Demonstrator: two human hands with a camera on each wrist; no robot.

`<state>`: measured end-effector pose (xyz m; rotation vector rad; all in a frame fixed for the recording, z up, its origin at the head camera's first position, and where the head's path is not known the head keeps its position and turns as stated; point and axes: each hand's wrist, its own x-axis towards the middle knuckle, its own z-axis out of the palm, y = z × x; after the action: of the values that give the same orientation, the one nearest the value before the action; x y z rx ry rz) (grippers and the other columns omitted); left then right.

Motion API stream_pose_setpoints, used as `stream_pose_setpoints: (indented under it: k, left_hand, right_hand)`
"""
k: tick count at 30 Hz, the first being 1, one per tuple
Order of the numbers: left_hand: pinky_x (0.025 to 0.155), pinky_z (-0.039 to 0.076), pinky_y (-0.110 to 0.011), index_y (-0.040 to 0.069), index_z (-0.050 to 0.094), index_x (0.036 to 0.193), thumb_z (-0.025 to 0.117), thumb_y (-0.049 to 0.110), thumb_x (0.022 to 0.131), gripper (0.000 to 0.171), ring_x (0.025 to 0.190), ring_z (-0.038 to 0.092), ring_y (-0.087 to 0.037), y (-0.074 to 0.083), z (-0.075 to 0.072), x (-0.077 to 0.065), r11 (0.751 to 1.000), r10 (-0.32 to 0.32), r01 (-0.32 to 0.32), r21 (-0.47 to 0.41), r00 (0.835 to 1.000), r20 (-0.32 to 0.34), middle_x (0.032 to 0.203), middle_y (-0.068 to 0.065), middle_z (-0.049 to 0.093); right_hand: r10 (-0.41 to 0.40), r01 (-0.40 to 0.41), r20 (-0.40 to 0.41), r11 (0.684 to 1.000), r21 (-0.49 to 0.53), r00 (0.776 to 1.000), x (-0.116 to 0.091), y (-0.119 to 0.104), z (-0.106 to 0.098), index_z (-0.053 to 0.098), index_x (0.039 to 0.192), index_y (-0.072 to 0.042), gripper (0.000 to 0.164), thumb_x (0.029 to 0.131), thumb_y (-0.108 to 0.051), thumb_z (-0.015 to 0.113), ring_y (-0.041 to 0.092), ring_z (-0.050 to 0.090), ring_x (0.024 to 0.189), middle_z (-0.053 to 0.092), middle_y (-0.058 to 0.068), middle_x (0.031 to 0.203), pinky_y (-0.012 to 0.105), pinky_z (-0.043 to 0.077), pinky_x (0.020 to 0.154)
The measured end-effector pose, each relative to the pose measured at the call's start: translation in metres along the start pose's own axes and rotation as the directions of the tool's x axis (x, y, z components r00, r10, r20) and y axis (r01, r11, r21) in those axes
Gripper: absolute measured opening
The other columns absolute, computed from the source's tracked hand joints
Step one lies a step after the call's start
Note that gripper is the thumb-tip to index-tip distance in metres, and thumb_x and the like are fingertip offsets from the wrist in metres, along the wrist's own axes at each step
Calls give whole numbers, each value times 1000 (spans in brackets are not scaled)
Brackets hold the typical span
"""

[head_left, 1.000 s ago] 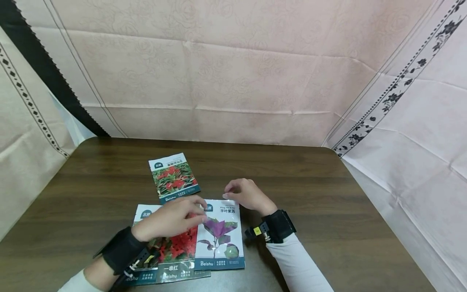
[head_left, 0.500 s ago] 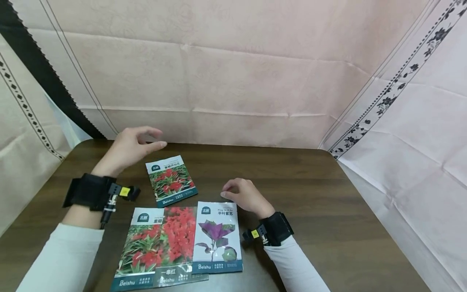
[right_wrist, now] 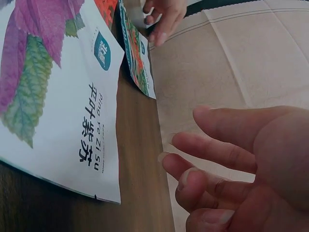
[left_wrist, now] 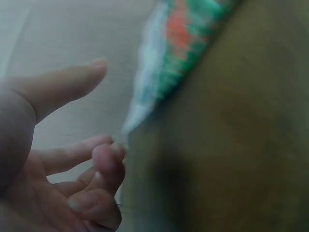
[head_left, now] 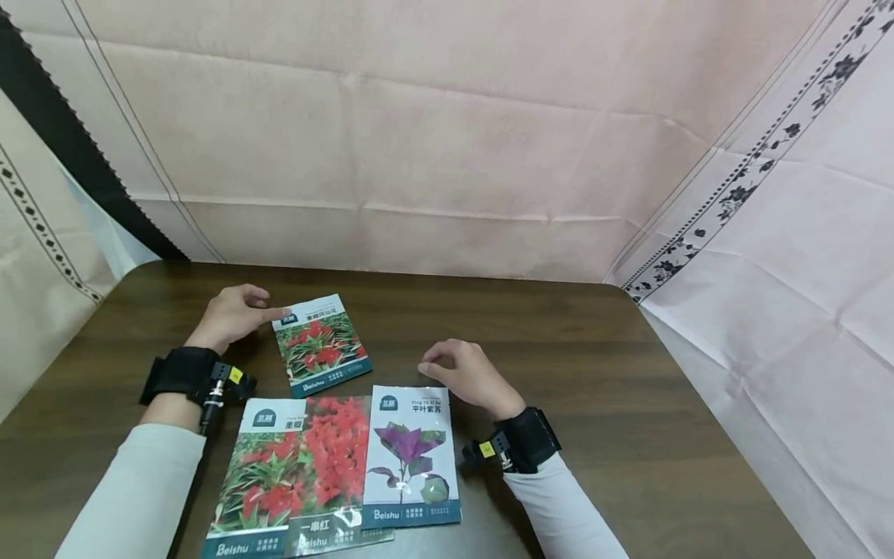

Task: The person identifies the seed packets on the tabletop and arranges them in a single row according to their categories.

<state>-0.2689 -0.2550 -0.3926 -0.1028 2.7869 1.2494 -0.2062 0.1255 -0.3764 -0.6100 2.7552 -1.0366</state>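
Observation:
A seed packet with red flowers (head_left: 321, 348) lies tilted toward the far side of the table. My left hand (head_left: 233, 317) is at its upper left corner, and the thumb overlaps that corner in the head view. In the left wrist view the thumb (left_wrist: 72, 87) and fingers are spread apart, with the blurred packet beyond them. My right hand (head_left: 476, 379) is held loosely curled with nothing in it, just past the top right corner of a white seed packet with a purple-leaved plant (head_left: 410, 458).
Left of the purple-leaf packet lie a seed packet of dense red blooms (head_left: 337, 450), partly covered, and another red-flower seed packet (head_left: 261, 481) at the near left. The brown wooden table (head_left: 628, 435) ends at a pale cloth (head_left: 447, 155) hanging behind it.
My left hand has gone from above the near packets to the far left, then come down to the far packet's upper left corner. My right hand has stayed nearly still.

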Motion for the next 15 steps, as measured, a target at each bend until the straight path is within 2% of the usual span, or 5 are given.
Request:
stream_pose_setpoints:
  k: [5,10,15]
  left_hand:
    - [83,44,-49,-7,40,138,68,50,85,82,109,45,-42,-6,5,5,998,-11,11,54,1000,-15,129,-29,44]
    - [76,44,-41,-7,34,141,70,40,86,81,101,47,-39,-3,6,5,999,-2,0,52,1000,27,123,-28,45]
    - [73,43,-36,-6,38,138,68,27,89,66,93,50,-34,0,10,4,999,23,-24,32,999,33,115,-25,50]
  right_hand:
    - [-8,8,-4,1000,5,1000,2,0,0,72,103,-14,17,94,-25,64,24,57,106,68,2,105,44,46,95]
    - [-1,1,0,1000,10,1000,3,1,0,72,103,-16,16,94,-25,63,24,56,106,68,1,105,43,46,94]
    - [12,-12,8,1000,15,1000,3,2,1,72,104,-16,16,95,-26,63,20,55,102,68,1,106,39,47,90]
